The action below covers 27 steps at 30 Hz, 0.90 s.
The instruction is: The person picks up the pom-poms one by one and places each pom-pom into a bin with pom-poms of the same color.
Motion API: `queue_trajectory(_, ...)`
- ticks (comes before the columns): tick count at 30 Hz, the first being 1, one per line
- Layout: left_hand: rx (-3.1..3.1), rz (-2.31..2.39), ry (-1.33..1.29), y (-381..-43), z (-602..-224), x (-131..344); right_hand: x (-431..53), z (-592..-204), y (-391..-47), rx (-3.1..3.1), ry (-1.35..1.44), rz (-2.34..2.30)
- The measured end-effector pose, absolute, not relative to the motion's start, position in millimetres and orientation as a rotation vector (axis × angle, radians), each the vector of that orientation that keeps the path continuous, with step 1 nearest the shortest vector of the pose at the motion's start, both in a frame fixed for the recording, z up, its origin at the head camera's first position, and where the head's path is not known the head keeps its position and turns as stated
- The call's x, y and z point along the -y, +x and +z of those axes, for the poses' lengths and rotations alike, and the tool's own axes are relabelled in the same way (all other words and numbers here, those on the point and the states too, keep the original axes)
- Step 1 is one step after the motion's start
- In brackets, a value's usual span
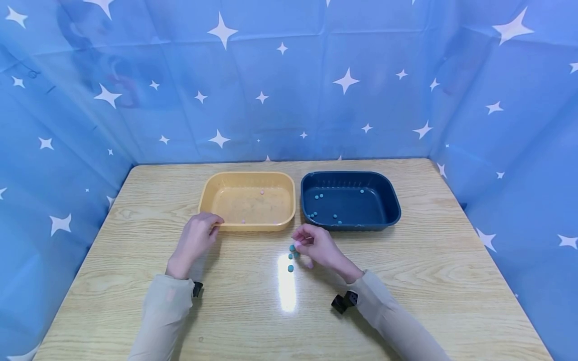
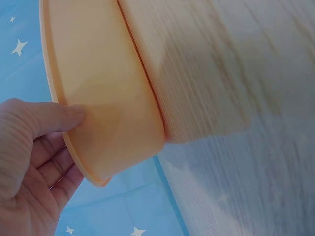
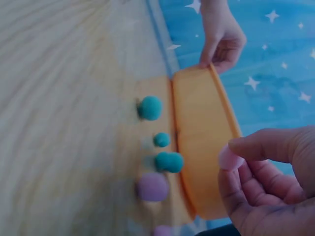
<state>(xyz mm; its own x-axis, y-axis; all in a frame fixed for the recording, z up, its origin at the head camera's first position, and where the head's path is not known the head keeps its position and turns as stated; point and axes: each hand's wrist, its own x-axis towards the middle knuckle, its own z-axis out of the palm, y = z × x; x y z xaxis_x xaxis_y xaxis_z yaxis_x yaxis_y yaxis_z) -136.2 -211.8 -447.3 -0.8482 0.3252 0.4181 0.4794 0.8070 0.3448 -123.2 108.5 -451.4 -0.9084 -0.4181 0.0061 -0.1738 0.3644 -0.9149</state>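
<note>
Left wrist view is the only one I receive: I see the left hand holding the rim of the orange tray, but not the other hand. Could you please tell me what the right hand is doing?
Observer: The right hand pinches a pink ball.
Operator: Thank you. And what lies near it?
Observer: Several teal balls lie on the table.
Operator: Is there also a second tray?
Observer: Yes, a dark blue tray stands beside the orange tray.

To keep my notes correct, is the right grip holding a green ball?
No, the right grip pinches a pink ball, as the right wrist view shows.
</note>
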Motion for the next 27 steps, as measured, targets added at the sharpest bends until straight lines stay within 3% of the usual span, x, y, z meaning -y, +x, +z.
queue_trajectory(27, 2.644, -0.635, -0.624, -137.9, -446.9, 212.0, -84.6, -417.6, -139.5, -2.397, -0.63, -1.662)
